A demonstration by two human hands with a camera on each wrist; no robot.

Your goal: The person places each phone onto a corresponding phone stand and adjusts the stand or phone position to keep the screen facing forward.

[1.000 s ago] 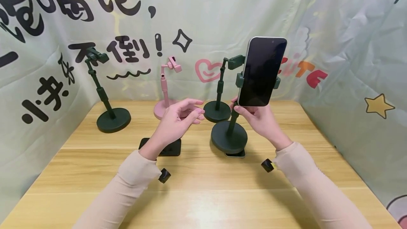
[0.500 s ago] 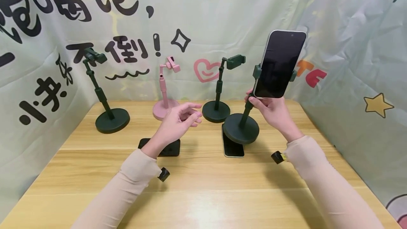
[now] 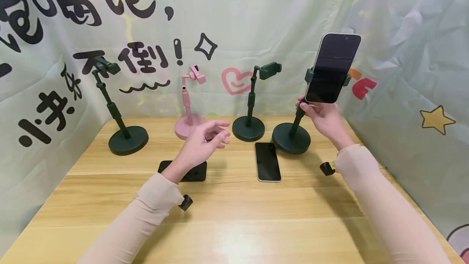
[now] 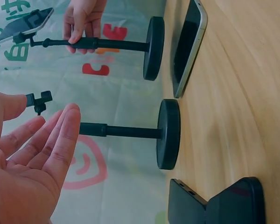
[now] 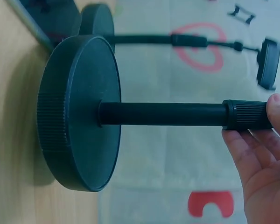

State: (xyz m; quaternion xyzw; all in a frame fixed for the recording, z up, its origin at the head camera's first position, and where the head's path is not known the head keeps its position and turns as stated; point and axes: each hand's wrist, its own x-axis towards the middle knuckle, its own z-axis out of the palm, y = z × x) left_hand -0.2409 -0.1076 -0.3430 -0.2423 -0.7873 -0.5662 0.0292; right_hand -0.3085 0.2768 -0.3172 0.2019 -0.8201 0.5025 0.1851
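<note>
My right hand point(image 3: 324, 119) grips the post of a dark green phone stand point(image 3: 296, 121), its thumb and fingers round the ribbed collar in the right wrist view. A phone point(image 3: 333, 68) with a dark screen sits upright in that stand's clamp, leaning slightly right. In the left wrist view the stand's round base point(image 4: 154, 48) appears just off the tabletop. My left hand point(image 3: 201, 141) hovers over the table with loosely bent fingers and holds nothing. Below it lies a black phone point(image 3: 196, 172), partly hidden by the wrist. Another phone point(image 3: 268, 162) lies flat near the held stand's base.
Along the back stand a dark green stand point(image 3: 128, 139) at left, a pink stand point(image 3: 188, 123), and another dark green stand point(image 3: 249, 127), all with vacant clamps. A printed cloth point(image 3: 205, 7) encloses the wooden table point(image 3: 234, 223) behind and at both sides.
My right hand has carried the stand with its phone to the right and toward the back, uncovering the phone lying beneath it. The left hand has stayed nearly still.
</note>
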